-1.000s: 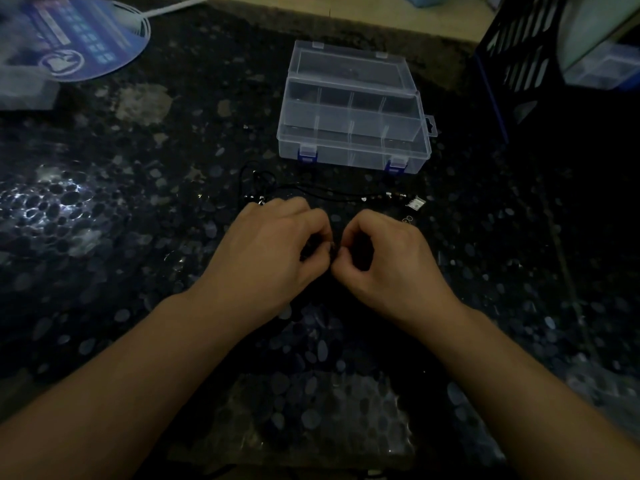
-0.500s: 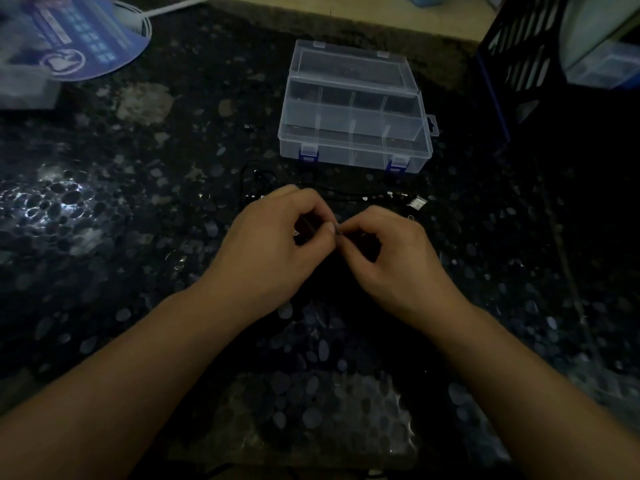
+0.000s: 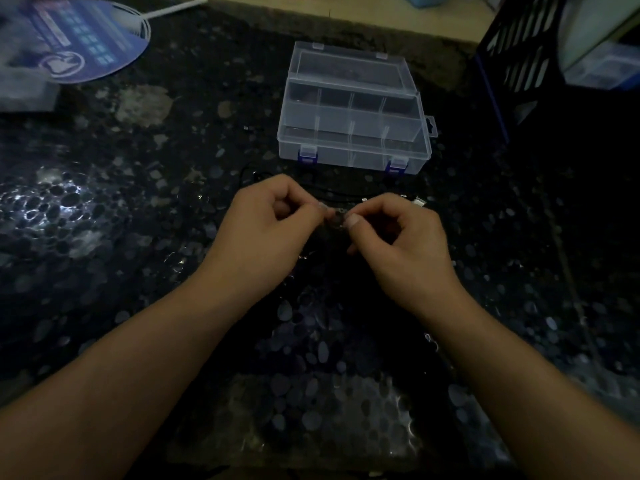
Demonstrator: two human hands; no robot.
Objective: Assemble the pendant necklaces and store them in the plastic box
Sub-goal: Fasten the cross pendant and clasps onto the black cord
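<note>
My left hand (image 3: 266,230) and my right hand (image 3: 398,244) meet over the dark table, fingertips almost touching. Between them they pinch a small dark pendant piece (image 3: 335,219) on a black cord; its detail is too dim to tell. More black cord (image 3: 332,192) lies on the table just behind the hands. A small silver part (image 3: 418,202) lies right of the right hand. The clear plastic box (image 3: 356,154) with blue latches stands open behind the hands, its lid tipped back.
A round blue hand fan (image 3: 86,43) lies at the back left. A dark slotted crate (image 3: 526,64) stands at the back right, with another clear box (image 3: 602,67) beyond it. The table top is black with a shiny pebble pattern.
Both hands have lifted and moved a little away from me. Their fingertips have drawn slightly apart, and the small dark piece now shows between them.
</note>
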